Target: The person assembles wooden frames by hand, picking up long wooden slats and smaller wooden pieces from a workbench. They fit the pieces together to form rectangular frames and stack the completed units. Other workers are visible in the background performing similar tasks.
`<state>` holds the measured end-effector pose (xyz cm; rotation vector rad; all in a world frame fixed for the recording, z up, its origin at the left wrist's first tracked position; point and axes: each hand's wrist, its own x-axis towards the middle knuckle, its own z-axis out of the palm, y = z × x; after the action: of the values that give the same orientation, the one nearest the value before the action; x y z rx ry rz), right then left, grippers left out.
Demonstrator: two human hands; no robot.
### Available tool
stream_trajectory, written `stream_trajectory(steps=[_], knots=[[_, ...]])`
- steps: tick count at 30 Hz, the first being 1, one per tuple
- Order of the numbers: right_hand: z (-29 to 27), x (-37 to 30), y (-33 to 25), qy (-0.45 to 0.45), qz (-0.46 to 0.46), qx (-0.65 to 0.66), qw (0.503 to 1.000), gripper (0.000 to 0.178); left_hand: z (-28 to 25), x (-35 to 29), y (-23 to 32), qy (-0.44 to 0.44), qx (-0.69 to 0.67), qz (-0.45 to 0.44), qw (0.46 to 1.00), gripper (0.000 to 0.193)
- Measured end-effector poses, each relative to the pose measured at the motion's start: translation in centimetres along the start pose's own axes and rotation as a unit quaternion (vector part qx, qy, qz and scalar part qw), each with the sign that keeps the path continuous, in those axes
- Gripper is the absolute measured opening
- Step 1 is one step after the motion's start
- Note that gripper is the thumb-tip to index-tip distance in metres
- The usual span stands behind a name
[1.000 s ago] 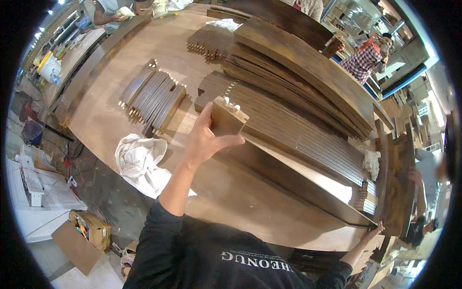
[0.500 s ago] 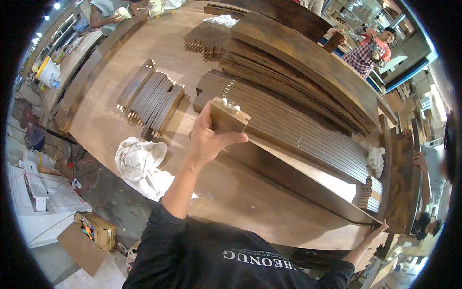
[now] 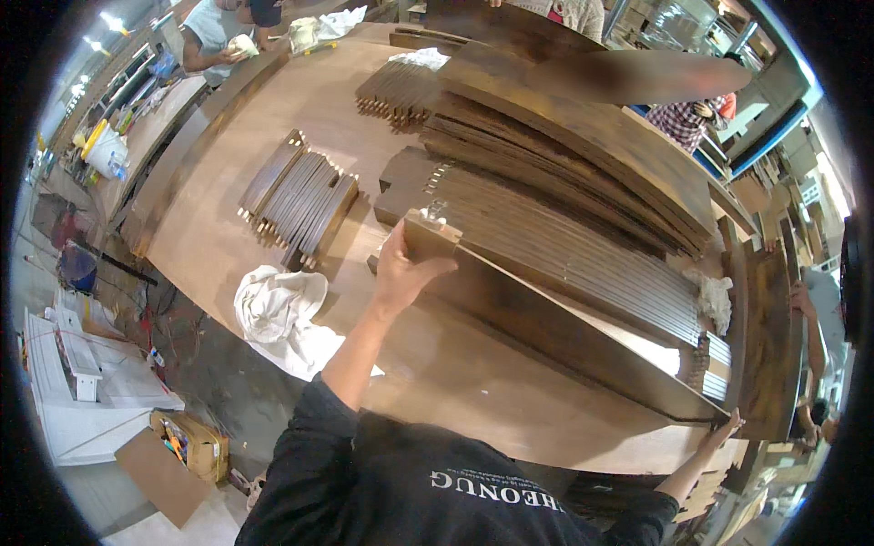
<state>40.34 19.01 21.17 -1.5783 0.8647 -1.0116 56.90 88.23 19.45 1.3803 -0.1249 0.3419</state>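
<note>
Across the desk point(image 3: 200, 223), a long brown board point(image 3: 564, 332) ran from the centre toward four o'clock, held at its two ends, probably because such length needed two supports. The left hand point(image 3: 402, 274), near the centre, was clasped around one end, with the thumb along its broad face; the right hand point(image 3: 723, 431), at four o'clock, touched the far corner, but I could not tell how firmly it gripped. At ten o'clock, short slats point(image 3: 305, 200) lay side by side, perhaps to keep them orderly.
</note>
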Motion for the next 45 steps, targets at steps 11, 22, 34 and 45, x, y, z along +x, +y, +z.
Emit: stream_trajectory(steps=[11,22,34,45], knots=[[0.0,1.9,1.9,0.011,-0.034,-0.026,0.999,0.092,0.1,-1.3,1.1,0.009,0.028,0.022,0.999,0.050],[-0.2,2.4,1.7,-0.071,-0.015,0.027,0.997,0.084,0.5,-0.1,3.8,-0.009,0.090,0.056,0.994,0.044],[-1.6,2.8,2.0,-0.013,-0.001,-0.019,1.000,0.097,0.8,-0.5,3.0,-0.016,-0.028,0.003,0.999,0.049],[1.3,0.6,-0.5,-0.004,0.006,0.005,1.000,0.091,-0.2,0.1,2.9,-0.002,-0.100,-0.016,0.995,0.044]])
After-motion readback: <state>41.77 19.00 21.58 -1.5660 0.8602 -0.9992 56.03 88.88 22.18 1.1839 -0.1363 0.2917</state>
